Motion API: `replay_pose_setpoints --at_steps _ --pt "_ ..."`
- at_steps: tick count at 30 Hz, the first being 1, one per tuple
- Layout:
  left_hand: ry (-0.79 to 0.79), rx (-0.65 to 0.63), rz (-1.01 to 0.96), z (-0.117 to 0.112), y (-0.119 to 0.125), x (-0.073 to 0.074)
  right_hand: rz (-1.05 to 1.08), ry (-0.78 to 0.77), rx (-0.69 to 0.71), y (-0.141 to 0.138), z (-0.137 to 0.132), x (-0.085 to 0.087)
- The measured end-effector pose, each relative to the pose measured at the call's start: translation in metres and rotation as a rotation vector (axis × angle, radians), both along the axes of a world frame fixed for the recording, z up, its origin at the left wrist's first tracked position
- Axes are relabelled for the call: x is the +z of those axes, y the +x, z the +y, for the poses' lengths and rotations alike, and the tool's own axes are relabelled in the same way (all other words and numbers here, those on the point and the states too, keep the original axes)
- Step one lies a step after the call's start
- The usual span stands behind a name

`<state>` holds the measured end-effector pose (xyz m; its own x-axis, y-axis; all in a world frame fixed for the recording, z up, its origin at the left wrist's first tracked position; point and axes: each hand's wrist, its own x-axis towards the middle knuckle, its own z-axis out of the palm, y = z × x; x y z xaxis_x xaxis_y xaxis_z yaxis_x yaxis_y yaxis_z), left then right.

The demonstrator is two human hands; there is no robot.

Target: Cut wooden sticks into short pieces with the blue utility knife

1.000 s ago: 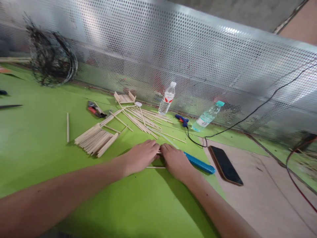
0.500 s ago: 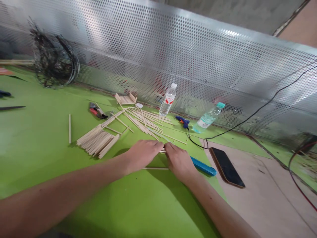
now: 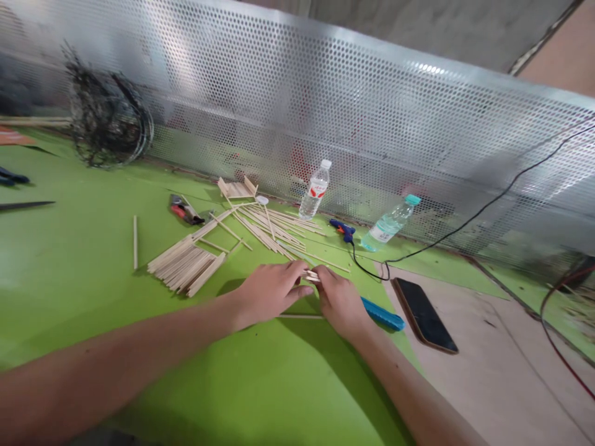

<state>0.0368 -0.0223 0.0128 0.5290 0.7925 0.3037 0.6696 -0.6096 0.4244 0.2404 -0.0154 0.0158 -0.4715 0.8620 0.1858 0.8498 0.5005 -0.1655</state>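
Small wooden sticks sit between my two hands over the green tabletop, gripped by the fingers of my left hand and right hand. A blue tool lies beside my right wrist.

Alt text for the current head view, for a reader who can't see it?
A person's left hand and right hand hold thin wooden pieces between them over a green table. Beyond are loose sticks, a glue gun and two bottles; a phone lies to the right.
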Motion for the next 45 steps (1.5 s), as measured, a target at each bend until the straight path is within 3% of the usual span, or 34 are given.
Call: replay_pose_setpoints --at_steps 9,16,24,30,35,41,45 --pt "0.126 -0.088 -0.257 -0.011 -0.001 0.006 0.233 -0.039 0.065 -0.006 -0.017 0.007" --pt "0.266 -0.092 -0.268 -0.006 0.002 0.0 0.304 -0.119 0.158 -0.018 -0.031 0.013" --pt "0.373 -0.132 -0.294 -0.009 0.002 0.0 0.473 -0.218 0.162 -0.023 -0.042 0.015" --pt "0.173 -0.153 -0.309 -0.006 0.001 -0.002 0.634 -0.212 0.132 -0.028 -0.041 0.004" --pt "-0.045 -0.077 -0.462 -0.01 0.005 -0.002 0.725 -0.199 0.066 -0.032 -0.038 -0.002" --pt "-0.214 -0.051 -0.657 -0.01 0.012 -0.002 0.728 -0.08 -0.025 -0.028 -0.032 -0.003" --pt "-0.337 -0.027 -0.697 -0.011 0.015 -0.002 0.806 -0.119 -0.04 -0.025 -0.028 -0.003"
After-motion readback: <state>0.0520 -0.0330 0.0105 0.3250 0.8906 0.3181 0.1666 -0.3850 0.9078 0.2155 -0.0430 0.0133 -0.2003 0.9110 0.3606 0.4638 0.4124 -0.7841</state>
